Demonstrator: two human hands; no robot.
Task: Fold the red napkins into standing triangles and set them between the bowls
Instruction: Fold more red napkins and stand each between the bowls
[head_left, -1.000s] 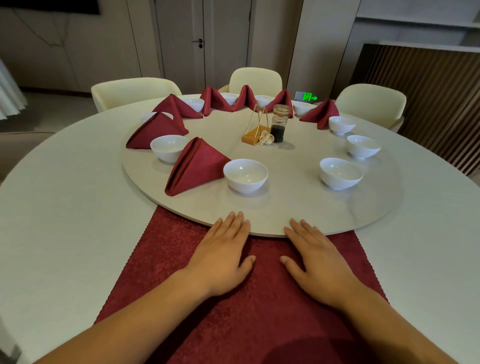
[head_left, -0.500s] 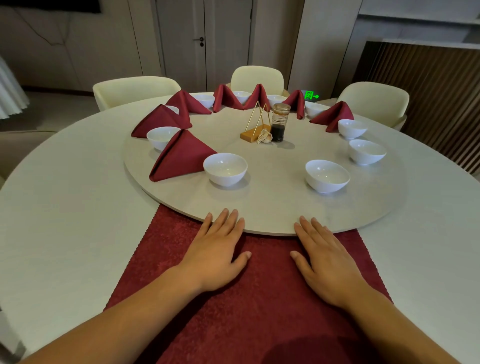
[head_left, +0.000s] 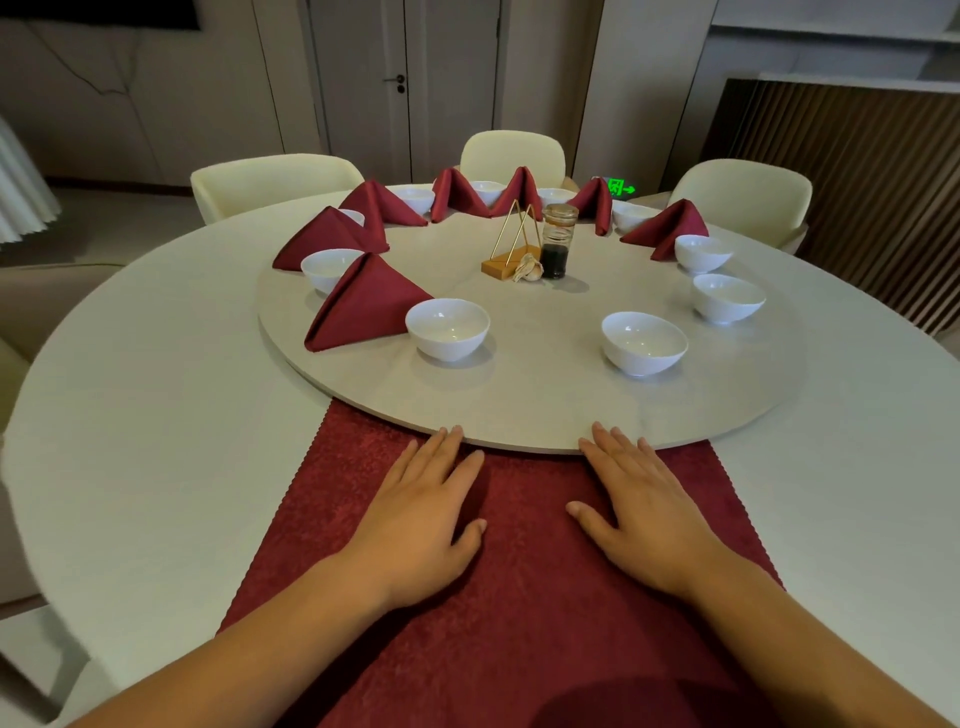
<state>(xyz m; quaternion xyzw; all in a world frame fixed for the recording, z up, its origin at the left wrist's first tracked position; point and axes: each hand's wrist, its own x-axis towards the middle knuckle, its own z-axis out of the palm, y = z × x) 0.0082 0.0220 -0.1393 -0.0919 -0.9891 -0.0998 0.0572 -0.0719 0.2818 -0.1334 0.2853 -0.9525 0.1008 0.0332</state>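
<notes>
One big dark-red cloth napkin (head_left: 519, 597) spread flat at 6 o'clock on the round white table (head_left: 156, 441), far edge disappearing under the rim of the round grey turntable (head_left: 519, 415). Left hand (head_left: 421, 525) and right hand (head_left: 644, 514) both palm-down on that cloth, side by side but apart. Fingers straight and pressed close together, thumbs stuck out toward each other, fingertips right up at the turntable rim. Not gripping anything, just lying flat.

Up on the turntable, seven folded red napkins (head_left: 363, 304) standing as triangles. Nearest one at about 8 o'clock, the rest strung round through 12 to roughly 2 o'clock. Small white ceramic bowls (head_left: 448, 328) tucked in between them, plus bowls at 7, 5, 4 and 3 o'clock. The 7 o'clock bowl just beside the nearest triangle.

Dead centre: gold wire triangle stand (head_left: 511, 244) on a wooden block. Glass jar (head_left: 558, 241) with dark liquid at the stand's 3 o'clock. Some small pale thing in front of both, can't tell what.

Past the far edge, three cream chairs (head_left: 275, 179) at about 10, 12 and 2 o'clock.
</notes>
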